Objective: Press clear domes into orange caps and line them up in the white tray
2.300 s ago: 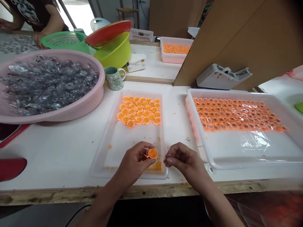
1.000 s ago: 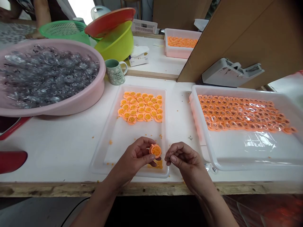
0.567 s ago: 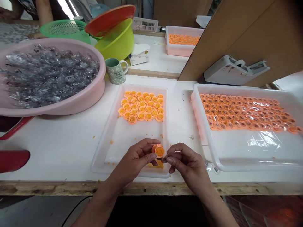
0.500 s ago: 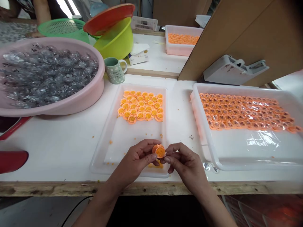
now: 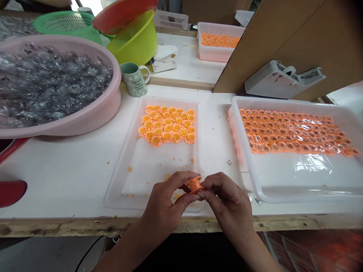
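A small orange toy cup with a saucer-like flare [image 5: 194, 184] is held over the front right of a white tray [image 5: 115, 189], tipped so its side faces me. My left hand [image 5: 170, 196] pinches it between thumb and fingers. From the other side, my right hand [image 5: 229, 198] presses thumb and fingertips against its rim; whether a small clear piece is between them is hidden. Behind my hands, several orange cups [image 5: 167, 127] with yellow bits inside stand in rows in the tray. Loose yellow bits [image 5: 129, 169] are scattered on its floor.
To the right, a larger white tray [image 5: 272, 189] holds rows of covered orange cups [image 5: 283, 132]. A pink basin [image 5: 113, 94] of clear plastic pieces [image 5: 56, 87] stands left, beside a green mug [image 5: 134, 81]. A tape dispenser [image 5: 280, 81] sits by a cardboard panel [image 5: 297, 37].
The orange cup has been tilted from showing its yellow-filled mouth to showing its side. My right hand has closed in on its rim. The view has shifted slightly.
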A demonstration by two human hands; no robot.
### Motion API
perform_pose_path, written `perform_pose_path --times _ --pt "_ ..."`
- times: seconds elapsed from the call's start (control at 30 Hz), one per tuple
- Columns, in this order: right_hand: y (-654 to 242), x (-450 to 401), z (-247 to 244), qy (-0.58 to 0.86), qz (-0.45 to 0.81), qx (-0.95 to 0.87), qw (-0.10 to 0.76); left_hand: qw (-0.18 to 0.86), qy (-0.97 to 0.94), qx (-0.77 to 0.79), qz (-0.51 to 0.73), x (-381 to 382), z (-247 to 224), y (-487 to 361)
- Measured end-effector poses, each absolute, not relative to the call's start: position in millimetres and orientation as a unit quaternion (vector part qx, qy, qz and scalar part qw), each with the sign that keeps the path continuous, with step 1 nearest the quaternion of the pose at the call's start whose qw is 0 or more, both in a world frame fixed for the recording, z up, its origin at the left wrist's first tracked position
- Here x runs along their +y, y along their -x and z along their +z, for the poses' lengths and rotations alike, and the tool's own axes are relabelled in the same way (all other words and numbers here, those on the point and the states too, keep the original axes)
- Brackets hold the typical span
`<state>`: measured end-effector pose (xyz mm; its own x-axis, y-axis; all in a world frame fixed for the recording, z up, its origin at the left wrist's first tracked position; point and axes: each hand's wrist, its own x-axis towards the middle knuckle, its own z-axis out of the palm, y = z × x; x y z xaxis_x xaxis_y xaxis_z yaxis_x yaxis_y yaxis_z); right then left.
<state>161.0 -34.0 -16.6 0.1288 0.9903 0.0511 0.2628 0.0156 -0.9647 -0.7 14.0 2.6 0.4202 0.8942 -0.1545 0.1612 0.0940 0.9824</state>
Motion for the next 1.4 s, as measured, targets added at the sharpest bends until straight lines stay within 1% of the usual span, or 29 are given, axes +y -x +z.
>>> perform_pose_path --times 0.17,0.27,0.4,0.53,0.7,0.83,0.97,1.1,1.17,1.27,1.4 --pt "-161.0 -36.8 -14.3 0.585 0.329 -0.564 0.482 0.592 -0.606 0.421 0.323 11.2 4.2 3.4" --pt "-161.7 -37.9 -10.9 0.577 0.289 -0.587 0.489 0.567 -0.635 0.403 0.336 10.0 3.8 3.2" --pt "-162.2 -40.3 -5.6 0.582 0.239 -0.616 0.474 0.518 -0.686 0.381 0.341 10.3 5.5 2.3" --pt "-162.0 -43.1 -3.0 0.589 0.200 -0.634 0.460 0.510 -0.701 0.360 0.345 11.8 6.7 1.5" --pt "-160.3 -46.3 -4.7 0.576 0.209 -0.644 0.457 0.513 -0.712 0.344 0.335 13.7 7.5 1.0" --pt "-159.9 -44.8 -7.3 0.593 0.224 -0.605 0.482 0.528 -0.683 0.385 0.324 13.8 7.1 1.0" --pt "-160.6 -41.8 -8.3 0.588 0.251 -0.630 0.441 0.592 -0.618 0.388 0.342 11.4 2.2 -1.3" --pt "-156.5 -41.4 -10.4 0.589 0.270 -0.622 0.440 0.668 -0.500 0.427 0.350 6.8 -6.9 -5.9" --pt "-153.2 -40.1 -13.2 0.599 0.283 -0.612 0.432 0.686 -0.451 0.456 0.344 5.4 -13.1 -8.7" --pt "-147.7 -35.5 -19.0 0.610 0.284 -0.595 0.439 0.671 -0.440 0.487 0.343 4.8 -21.4 -15.2" --pt "-144.8 -29.4 -21.9 0.616 0.272 -0.544 0.500 0.576 -0.502 0.520 0.382 4.7 -20.2 -32.1"
